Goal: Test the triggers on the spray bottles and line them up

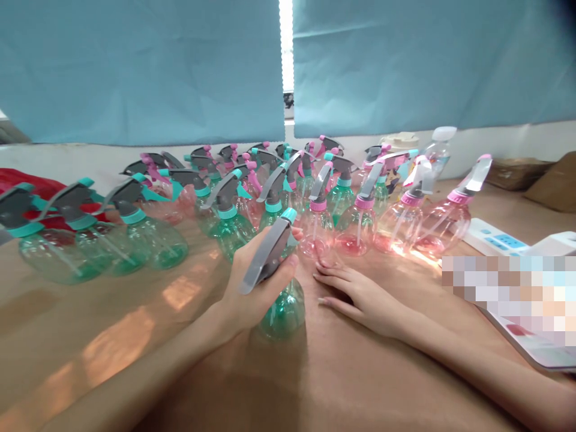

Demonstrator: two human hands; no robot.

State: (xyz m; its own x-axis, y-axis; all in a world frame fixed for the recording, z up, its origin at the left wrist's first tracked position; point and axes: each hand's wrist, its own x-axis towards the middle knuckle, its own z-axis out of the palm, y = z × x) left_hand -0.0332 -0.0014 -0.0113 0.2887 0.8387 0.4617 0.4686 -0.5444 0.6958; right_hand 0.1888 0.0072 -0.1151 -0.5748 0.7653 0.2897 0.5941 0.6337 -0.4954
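My left hand point(252, 276) grips a green spray bottle point(283, 309) around its neck and grey trigger head, and the bottle stands upright on the brown table point(135, 336). My right hand point(355, 291) lies flat on the table just right of that bottle, fingers together and stretched out, holding nothing. Right behind both hands stand several more spray bottles: green ones with teal collars point(155, 237) to the left, pink ones with pink collars point(357, 231) to the right.
A white power strip point(495, 240) lies at the right, beside a flat white device point(535, 351). A red item point(31, 183) sits at the far left. Blue curtains point(144, 66) hang behind the table. Brown bags point(555, 180) rest at the far right.
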